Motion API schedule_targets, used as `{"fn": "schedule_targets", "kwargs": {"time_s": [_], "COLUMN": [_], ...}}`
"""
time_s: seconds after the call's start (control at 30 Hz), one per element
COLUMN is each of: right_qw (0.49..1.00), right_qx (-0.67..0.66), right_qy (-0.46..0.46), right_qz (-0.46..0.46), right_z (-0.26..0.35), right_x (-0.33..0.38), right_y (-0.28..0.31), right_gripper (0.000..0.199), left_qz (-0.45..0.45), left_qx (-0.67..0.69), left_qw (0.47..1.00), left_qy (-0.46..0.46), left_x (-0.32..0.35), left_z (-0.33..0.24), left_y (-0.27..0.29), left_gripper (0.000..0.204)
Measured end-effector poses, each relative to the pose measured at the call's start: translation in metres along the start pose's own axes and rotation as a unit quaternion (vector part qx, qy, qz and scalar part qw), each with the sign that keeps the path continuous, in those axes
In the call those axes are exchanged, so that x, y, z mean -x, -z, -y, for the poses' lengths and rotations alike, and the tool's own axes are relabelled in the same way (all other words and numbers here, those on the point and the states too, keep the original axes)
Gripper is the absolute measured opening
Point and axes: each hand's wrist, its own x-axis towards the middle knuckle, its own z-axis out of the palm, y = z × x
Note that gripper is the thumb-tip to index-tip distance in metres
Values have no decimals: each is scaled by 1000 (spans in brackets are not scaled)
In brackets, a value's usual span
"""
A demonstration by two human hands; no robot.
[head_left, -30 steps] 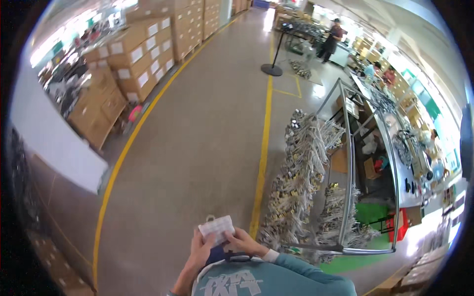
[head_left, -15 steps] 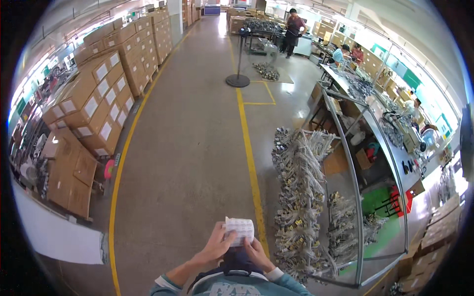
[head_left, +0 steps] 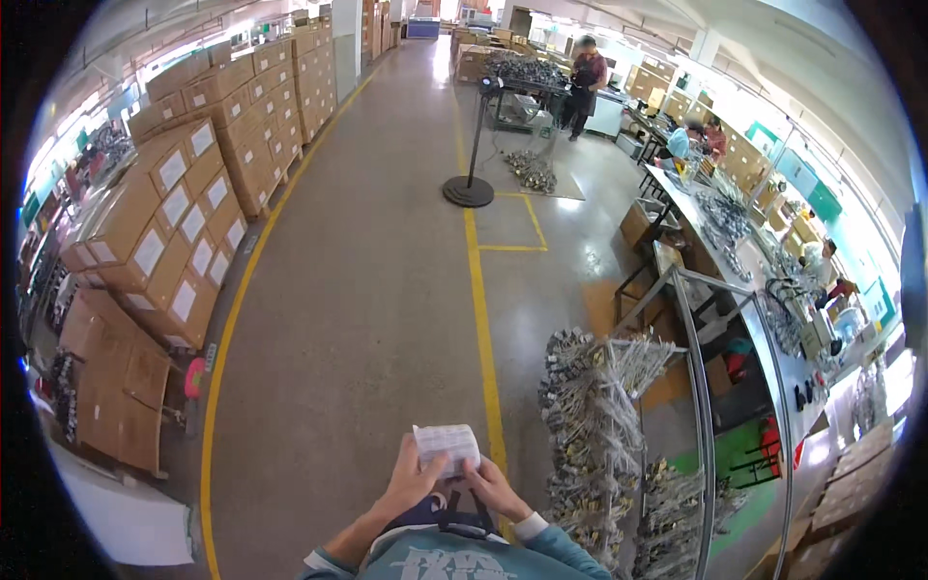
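A small white packet (head_left: 447,447) with faint markings is held close to my chest, low in the middle of the head view. My left hand (head_left: 411,478) grips its left side with the fingers wrapped around it. On the packet's right lower edge my right hand (head_left: 490,483) pinches it with the fingers. Both forearms come up from the lower edge, over a teal shirt with a dark strap.
A metal rack (head_left: 619,435) hung with bundles of cable parts stands just to my right. Stacked cardboard boxes (head_left: 184,232) line the left side. A yellow floor line (head_left: 480,319) runs ahead to a post on a round base (head_left: 469,188). People (head_left: 585,82) work at benches far right.
The view has swung to the right and along the aisle; the boxes now sit farther left and the rack nearer. Both hands keep holding the packet at my chest.
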Motion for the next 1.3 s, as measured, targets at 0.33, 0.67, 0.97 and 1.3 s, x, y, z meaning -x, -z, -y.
{"fn": "schedule_targets", "kwargs": {"time_s": [0.33,0.67,0.97,1.3], "right_qw": [991,943,935,901], "right_qx": [-49,-128,-185,-117], "right_qy": [84,120,103,147], "right_qz": [-89,-284,-286,-390], "right_z": [31,155,208,365], "right_x": [-172,-286,-412,-495], "right_y": [100,224,367,524], "right_gripper": [46,49,46,47], "left_qz": [126,246,330,370], "left_qx": [-109,-118,-146,-59], "left_qw": [979,934,922,925], "left_qy": [-116,-231,-140,-55], "left_x": [-252,-524,-725,-922], "left_z": [-3,-70,-78,-123], "left_y": [-14,-135,-211,-338], "left_gripper": [52,49,37,32]}}
